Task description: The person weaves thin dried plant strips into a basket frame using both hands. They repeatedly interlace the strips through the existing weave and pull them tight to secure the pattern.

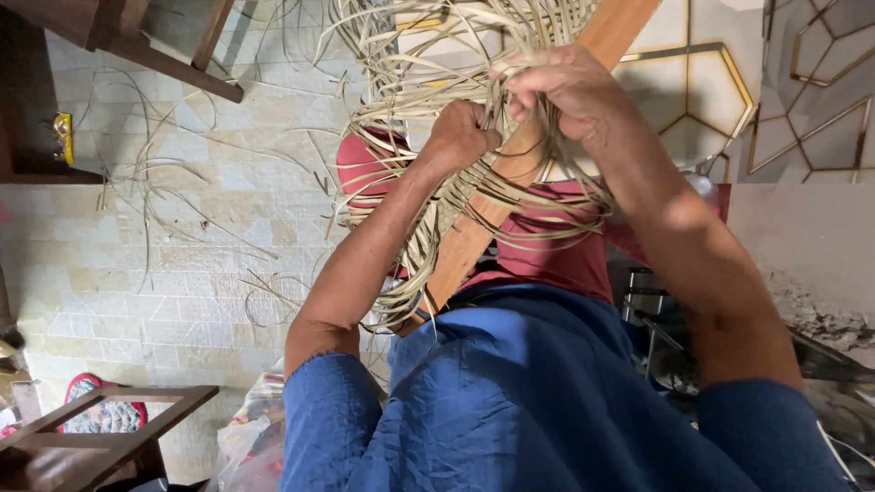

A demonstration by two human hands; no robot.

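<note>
Left hand (463,135) fisted tight around pale cane strips (428,82), right hand (565,91) pinching strands against slanting wooden rail (474,232), at scene centre above blue-clad lap (529,392), loose strips strewn on tiled floor (164,264) at left

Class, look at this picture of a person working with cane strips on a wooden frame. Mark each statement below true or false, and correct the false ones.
1. Both hands are at the pale cane strips wrapped around the brown wooden frame bar. True.
2. The left hand holds a pair of scissors. False: it is closed on the cane strips, and no scissors show.
3. Loose cane strands lie on the light tiled floor. True.
4. The person wears a green garment. False: the blue garment covers the arms and body.
5. The right hand rests on the floor. False: it is raised at the frame bar, among the strips.
</note>
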